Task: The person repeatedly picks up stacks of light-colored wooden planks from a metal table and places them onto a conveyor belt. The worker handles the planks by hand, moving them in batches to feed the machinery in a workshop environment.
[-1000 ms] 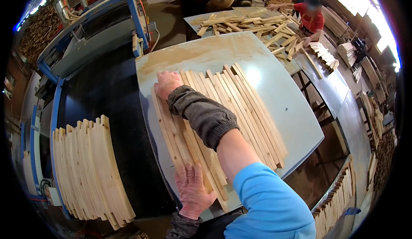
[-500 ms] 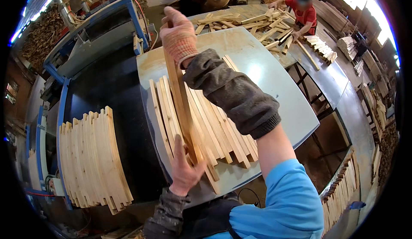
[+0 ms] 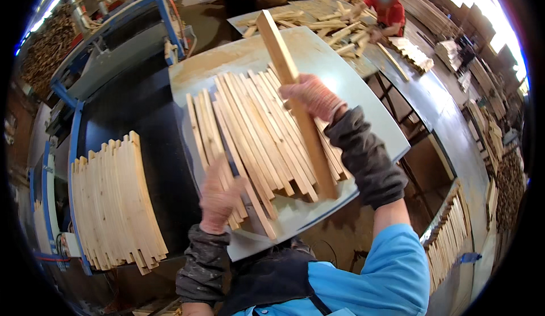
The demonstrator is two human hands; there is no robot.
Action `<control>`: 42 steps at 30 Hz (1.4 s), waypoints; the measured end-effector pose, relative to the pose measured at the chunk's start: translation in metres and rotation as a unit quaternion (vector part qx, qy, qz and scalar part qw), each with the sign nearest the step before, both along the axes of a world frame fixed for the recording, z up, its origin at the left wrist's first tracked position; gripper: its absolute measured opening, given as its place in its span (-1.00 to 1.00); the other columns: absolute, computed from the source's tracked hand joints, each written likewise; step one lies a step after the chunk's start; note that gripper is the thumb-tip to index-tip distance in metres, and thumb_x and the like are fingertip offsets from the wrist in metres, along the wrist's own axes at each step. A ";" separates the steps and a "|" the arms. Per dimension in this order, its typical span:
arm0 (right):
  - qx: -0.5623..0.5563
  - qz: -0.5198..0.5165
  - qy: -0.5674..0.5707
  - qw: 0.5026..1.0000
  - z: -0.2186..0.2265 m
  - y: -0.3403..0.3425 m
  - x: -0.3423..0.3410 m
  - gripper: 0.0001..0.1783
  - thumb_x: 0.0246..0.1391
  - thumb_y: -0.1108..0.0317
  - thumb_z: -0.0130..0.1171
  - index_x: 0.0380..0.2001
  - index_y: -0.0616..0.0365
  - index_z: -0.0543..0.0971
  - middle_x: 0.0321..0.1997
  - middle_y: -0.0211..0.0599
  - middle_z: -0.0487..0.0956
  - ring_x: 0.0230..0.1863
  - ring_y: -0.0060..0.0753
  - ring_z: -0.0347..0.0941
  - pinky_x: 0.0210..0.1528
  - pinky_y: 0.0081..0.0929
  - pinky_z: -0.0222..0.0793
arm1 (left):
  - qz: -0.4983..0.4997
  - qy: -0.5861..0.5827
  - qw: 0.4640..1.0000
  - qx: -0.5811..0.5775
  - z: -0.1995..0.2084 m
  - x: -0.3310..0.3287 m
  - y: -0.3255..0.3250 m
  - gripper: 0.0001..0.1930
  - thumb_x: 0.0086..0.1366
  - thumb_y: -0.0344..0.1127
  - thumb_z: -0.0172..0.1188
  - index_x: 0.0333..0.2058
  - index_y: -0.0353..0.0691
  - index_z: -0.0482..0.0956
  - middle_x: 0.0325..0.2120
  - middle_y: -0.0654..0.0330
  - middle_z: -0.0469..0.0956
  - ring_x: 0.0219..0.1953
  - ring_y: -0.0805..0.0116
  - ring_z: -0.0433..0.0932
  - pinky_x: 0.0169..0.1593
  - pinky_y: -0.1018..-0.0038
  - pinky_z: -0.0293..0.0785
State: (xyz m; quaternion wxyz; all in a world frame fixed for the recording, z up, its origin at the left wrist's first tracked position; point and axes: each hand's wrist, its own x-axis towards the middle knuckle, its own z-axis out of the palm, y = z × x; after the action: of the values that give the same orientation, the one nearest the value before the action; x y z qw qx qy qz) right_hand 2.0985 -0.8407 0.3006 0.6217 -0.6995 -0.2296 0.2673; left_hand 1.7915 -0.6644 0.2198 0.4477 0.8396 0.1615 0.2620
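My right hand (image 3: pixel 315 98), in a pinkish knit glove, grips a long wooden strip (image 3: pixel 295 83) by its middle. That strip is tilted and raised over the right part of a row of pale wooden strips (image 3: pixel 250 128). The row lies side by side on a pale table (image 3: pixel 352 89), its near ends uneven. My left hand (image 3: pixel 220 197), gloved alike and slightly blurred, is over the near ends of the leftmost strips with its fingers apart. It holds nothing; whether it touches the wood I cannot tell.
To the left, a block of wooden strips (image 3: pixel 116 202) lies on a black bed inside a blue machine frame (image 3: pixel 74 145). At the back right, a person in red (image 3: pixel 392 15) works by a loose wood pile (image 3: pixel 340 32). More strips (image 3: pixel 448 242) are stacked at the lower right.
My right hand has swung right and nearer, carrying the strip from the left part of the row to its right side. My left hand has come off the strip and shifted left.
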 end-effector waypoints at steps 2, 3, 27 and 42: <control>-0.160 -0.075 -0.061 0.982 -0.017 -0.021 0.028 -0.44 0.22 0.06 0.43 0.05 0.37 0.71 -0.26 -0.11 0.73 -0.27 -0.21 0.70 -0.18 -0.21 0.68 | 0.153 -0.024 0.988 0.022 -0.059 -0.027 0.050 -0.26 0.27 -0.30 0.48 0.39 -0.32 0.45 0.21 -0.16 0.59 0.21 -0.05 0.61 0.31 0.19 0.51; -0.266 -0.097 -0.083 0.956 -0.027 -0.032 0.038 -0.42 0.24 0.02 0.39 0.06 0.35 0.72 -0.24 -0.08 0.74 -0.25 -0.19 0.71 -0.17 -0.18 0.68 | 0.209 0.008 0.975 0.074 -0.077 -0.040 0.065 -0.21 0.27 -0.22 0.48 0.42 -0.33 0.41 0.20 -0.13 0.60 0.24 -0.07 0.58 0.34 0.19 0.48; -0.204 -0.099 -0.185 0.956 -0.141 -0.040 -0.248 -0.27 0.16 0.17 0.43 0.33 0.29 0.51 -0.01 0.04 0.72 0.02 -0.06 0.71 0.10 -0.20 0.61 | -0.004 0.106 0.984 0.143 -0.127 -0.069 0.055 0.14 0.27 0.20 0.40 0.54 -0.46 0.06 0.44 -0.33 0.26 0.48 -0.29 0.23 0.60 -0.06 -0.07; -0.188 -0.157 -0.217 0.945 -0.174 0.104 -0.244 -0.30 0.36 -0.17 0.17 0.18 0.31 0.56 0.03 0.25 0.70 0.08 0.38 0.62 0.12 0.06 0.53 | -0.027 0.162 0.983 0.078 -0.053 -0.154 0.081 0.01 0.10 -0.01 0.54 0.40 -0.35 0.21 0.15 -0.18 0.51 0.12 -0.20 0.51 0.29 0.02 0.40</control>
State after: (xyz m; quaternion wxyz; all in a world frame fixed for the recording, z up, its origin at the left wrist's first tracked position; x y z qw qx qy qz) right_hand 1.8543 -0.7370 0.1265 0.4486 -0.8716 -0.1919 0.0467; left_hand 1.6370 -0.5830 0.1663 0.3555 0.9073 0.1882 0.1226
